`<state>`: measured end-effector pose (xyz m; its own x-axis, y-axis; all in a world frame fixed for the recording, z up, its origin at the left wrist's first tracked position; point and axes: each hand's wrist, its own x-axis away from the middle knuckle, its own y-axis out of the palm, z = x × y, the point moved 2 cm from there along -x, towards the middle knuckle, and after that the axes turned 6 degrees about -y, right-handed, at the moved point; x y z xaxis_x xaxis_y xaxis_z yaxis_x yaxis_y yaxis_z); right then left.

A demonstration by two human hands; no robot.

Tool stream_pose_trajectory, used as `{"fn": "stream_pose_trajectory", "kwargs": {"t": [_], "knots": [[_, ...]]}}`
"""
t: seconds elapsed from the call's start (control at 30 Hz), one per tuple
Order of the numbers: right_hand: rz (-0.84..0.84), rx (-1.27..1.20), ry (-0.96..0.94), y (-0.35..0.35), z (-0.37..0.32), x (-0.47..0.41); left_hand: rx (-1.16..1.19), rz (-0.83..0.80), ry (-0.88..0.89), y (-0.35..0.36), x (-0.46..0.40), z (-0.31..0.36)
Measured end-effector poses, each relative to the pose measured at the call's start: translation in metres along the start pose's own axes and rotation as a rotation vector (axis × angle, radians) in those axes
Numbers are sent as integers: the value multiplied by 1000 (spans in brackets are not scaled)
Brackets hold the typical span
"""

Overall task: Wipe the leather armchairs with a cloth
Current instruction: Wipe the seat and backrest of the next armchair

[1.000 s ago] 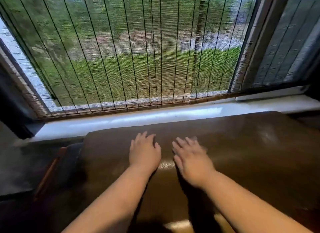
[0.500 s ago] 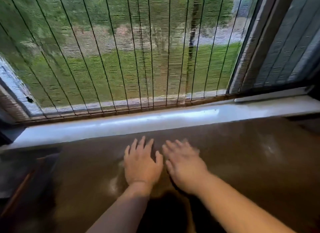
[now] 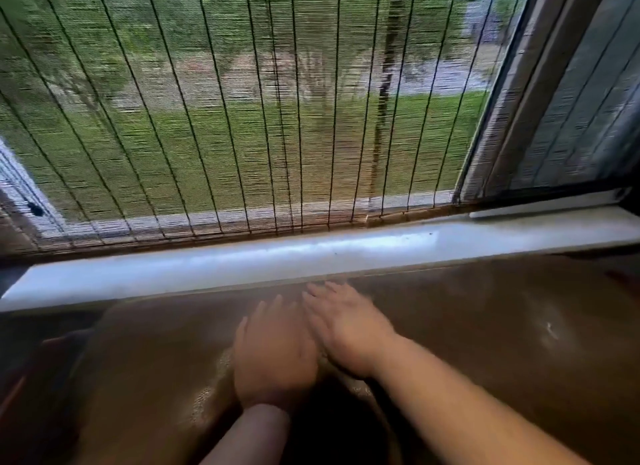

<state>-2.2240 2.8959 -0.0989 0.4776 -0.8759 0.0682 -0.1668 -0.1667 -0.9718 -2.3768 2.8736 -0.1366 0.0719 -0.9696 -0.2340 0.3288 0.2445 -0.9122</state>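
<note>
Both hands, left hand (image 3: 273, 354) and right hand (image 3: 349, 333), seemingly flat, grip empty, on armchair (image 3: 485, 326).

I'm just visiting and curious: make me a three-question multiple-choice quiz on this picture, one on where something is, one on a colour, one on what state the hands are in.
1. Where do both hands lie?
A. on the white sill
B. on the brown leather surface
C. on the blind

2. What colour is the window sill?
A. white
B. red
C. black

3. How are the hands?
A. clenched in fists
B. gripping a cloth
C. flat, fingers straight

Answers:
1 B: the left hand and right hand lie side by side on the leather armchair, just short of the sill.
2 A: the window sill is pale white under the bamboo blind.
3 C: fingers are stretched out; no cloth shows in either hand.
</note>
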Motion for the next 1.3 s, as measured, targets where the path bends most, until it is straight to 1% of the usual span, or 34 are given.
{"fn": "stream_pose_trajectory", "kwargs": {"t": [0.03, 0.07, 0.17, 0.2, 0.23, 0.27, 0.3, 0.37, 0.4, 0.43, 0.47, 0.5, 0.57, 0.6, 0.63, 0.67, 0.7, 0.73, 0.8, 0.83, 0.87, 0.9, 0.93, 0.97, 1.0, 1.03, 1.1, 1.13, 1.17, 1.2, 1.23, 1.27, 1.3], "knots": [[17, -9, 15, -3, 18, 7, 12, 11, -5, 0, 0, 1], [30, 0, 75, -5, 46, 16, 24, 16, -14, 0, -1, 1], [121, 21, 389, -19, 127, 63, 23, 28, -25, -1, 1, -1], [141, 42, 481, -21, 138, 74, 18, 35, -22, -2, 0, -2], [147, 73, 524, -22, 133, 75, 13, 44, -24, -3, -1, -3], [136, 110, 513, -15, 114, 70, 10, 43, -31, -3, -3, -4], [130, 142, 433, -8, 87, 62, 8, 37, -35, -3, -3, -5], [177, 163, 161, 12, 22, 58, 6, 28, -31, -3, -2, -4], [149, 156, 25, 22, 0, 64, 6, 26, -28, -4, 0, -3], [111, 139, -44, 20, -6, 75, 9, 30, -29, -5, 2, -2], [138, 134, -54, 19, 8, 87, 13, 29, -31, -6, 2, -1], [178, 122, 2, 17, 31, 102, 15, 27, -31, -6, 1, 0], [229, 93, 222, 8, 85, 138, 14, 36, -26, -5, 1, 0], [204, 65, 342, 2, 105, 148, 17, 45, -24, -5, 2, 0], [195, 39, 436, -5, 114, 153, 20, 55, -25, -5, 1, 0], [210, 59, 490, -4, 114, 147, 17, 57, -32, -6, 1, -1], [240, 78, 501, -5, 102, 137, 10, 54, -40, -7, 0, -1], [252, 109, 485, -2, 83, 133, -1, 43, -36, -8, 3, 3], [332, 174, 290, 18, 41, 120, -28, 7, -51, -9, 0, 2], [323, 186, 166, 33, 22, 123, -48, -11, -56, -11, 3, 4], [265, 171, 72, 42, 12, 131, -70, -36, -69, -14, 6, 5], [230, 165, 11, 44, 16, 141, -91, -68, -89, -17, 9, 7], [229, 173, -14, 41, 29, 151, -95, -94, -120, -21, 11, 9], [235, 168, 13, 38, 49, 163, -81, -117, -160, -26, 13, 13], [272, 159, 81, 35, 73, 176, -69, -146, -196, -30, 16, 21], [310, 146, 199, 27, 97, 190, -68, -172, -188, -33, 20, 35], [365, 86, 458, 13, 130, 217, -32, -208, -58, -29, 29, 75], [390, 61, 550, 12, 132, 222, 7, -219, 9, -24, 33, 95], [407, 77, 584, 14, 125, 222, 31, -230, 54, -17, 37, 113], [420, 103, 549, 20, 111, 217, 27, -239, 80, -9, 39, 127], [415, 124, 455, 28, 93, 213, -6, -235, 97, -2, 41, 137], [402, 163, 321, 36, 76, 212, -51, -217, 107, 4, 42, 143], [347, 197, 196, 43, 66, 215, -91, -188, 111, 9, 42, 146]]}}
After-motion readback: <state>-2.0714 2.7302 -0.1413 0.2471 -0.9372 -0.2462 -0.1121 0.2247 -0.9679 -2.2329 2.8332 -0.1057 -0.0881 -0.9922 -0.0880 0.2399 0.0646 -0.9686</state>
